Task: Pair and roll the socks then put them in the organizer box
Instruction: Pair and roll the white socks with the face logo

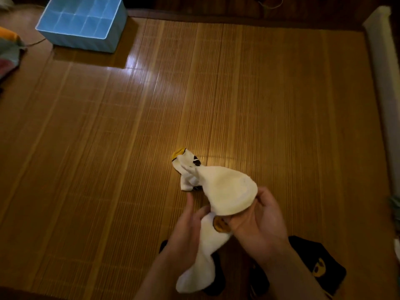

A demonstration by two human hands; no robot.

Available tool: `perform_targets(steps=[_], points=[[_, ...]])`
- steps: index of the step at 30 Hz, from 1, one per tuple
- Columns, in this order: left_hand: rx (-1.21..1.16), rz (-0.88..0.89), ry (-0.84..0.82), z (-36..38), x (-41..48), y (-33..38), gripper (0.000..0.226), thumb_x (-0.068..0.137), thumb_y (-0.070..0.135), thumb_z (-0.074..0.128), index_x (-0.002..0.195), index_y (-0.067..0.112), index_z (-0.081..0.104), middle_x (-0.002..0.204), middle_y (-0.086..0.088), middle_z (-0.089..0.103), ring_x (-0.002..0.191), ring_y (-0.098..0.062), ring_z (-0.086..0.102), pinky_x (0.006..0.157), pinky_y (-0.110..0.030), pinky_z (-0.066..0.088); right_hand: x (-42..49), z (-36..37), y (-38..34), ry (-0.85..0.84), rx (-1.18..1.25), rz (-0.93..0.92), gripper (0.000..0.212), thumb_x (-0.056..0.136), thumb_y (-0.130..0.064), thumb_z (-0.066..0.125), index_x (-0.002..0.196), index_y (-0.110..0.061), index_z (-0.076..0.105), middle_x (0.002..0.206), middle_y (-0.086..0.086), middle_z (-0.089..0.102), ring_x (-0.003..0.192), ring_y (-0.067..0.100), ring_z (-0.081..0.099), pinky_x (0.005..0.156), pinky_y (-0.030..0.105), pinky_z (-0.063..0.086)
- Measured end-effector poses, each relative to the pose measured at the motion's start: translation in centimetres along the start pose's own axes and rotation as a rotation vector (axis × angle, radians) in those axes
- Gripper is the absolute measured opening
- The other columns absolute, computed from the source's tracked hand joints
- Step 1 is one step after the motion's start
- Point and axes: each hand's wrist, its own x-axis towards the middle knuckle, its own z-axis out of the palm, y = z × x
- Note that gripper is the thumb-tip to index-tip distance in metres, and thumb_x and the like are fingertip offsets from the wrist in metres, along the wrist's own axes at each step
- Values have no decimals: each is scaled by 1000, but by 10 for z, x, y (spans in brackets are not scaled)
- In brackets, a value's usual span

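Pretty simple: a pair of white socks with yellow and black patches (227,191) is gripped by left hand (186,232) and right hand (259,226), held close together. Black yellow-print socks (313,263) are tucked under the wrists. Plenty of brown bamboo mat (259,94) is left ahead. The light blue divided organizer box (82,24) is parked far ahead-left, at the mat's edge.

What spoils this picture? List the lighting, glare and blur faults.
Head view: dim, warm light overall; bright glare on the bamboo mat in front of the blue organizer box; white socks, left hand and right hand slightly blurred; black socks nearly lost in shadow; straight edges bend from the wide-angle lens.
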Motion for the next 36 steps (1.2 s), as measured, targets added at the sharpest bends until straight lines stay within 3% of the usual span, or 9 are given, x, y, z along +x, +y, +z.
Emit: perform_targets(steps=[4,6,13,18,22,25,30,33,36], points=[[-541,30,-123,29,3,23,71,95,60,48,143,10,58,145,-19,58,133,-33,58,113,-49,44,-17,-27,-29,-20,-4,-195,61,59,-16,91,116,-4,74,128,21,67,113,39,67,90,56,56],[-513,89,-91,39,10,28,65,96,50,55,148,12,53,148,-22,54,137,-38,53,118,-55,35,-23,-40,-36,31,4,-189,58,80,-23,72,135,-8,60,138,19,60,125,41,59,101,58,47],[353,488,197,70,11,45,37,74,40,81,105,19,77,101,-2,81,100,-22,76,86,-43,62,-41,-66,-72,551,-776,-457,25,99,-30,53,116,-22,70,122,-1,71,106,12,68,79,29,54],[714,556,-62,93,13,37,17,84,21,83,95,33,78,91,14,80,86,0,75,66,-10,54,-42,-28,-85,237,-1113,-589,42,79,-54,73,114,-29,73,112,-14,74,102,-2,68,76,11,53],[810,589,-137,102,15,35,23,85,22,82,104,33,74,100,20,78,95,2,73,75,-10,54,-39,-7,-101,235,-951,-665,24,75,-27,78,94,-14,71,87,5,78,80,15,74,64,21,56],[853,620,-133,100,18,35,23,84,23,82,103,34,75,99,22,78,95,3,73,77,-10,54,-46,-5,-115,175,-948,-469,59,62,-40,85,111,-14,68,95,5,78,87,16,75,70,24,56],[952,596,-153,90,18,38,29,84,28,83,107,41,74,101,19,78,96,0,73,80,-18,57,-44,-7,-124,293,-1049,-684,16,75,-19,80,90,-23,78,94,3,79,88,17,74,71,22,55],[765,472,87,73,18,44,17,91,25,76,107,32,79,94,2,80,91,-19,77,80,-45,63,-55,-9,-145,295,-800,-895,37,77,-10,75,113,-20,70,103,2,78,91,15,75,70,21,58],[382,311,142,58,19,50,22,96,23,67,113,12,76,103,-13,79,94,-28,77,71,-39,63,-62,-15,-153,302,-667,-858,56,77,-8,72,131,-14,59,111,4,76,101,18,74,72,24,60]])
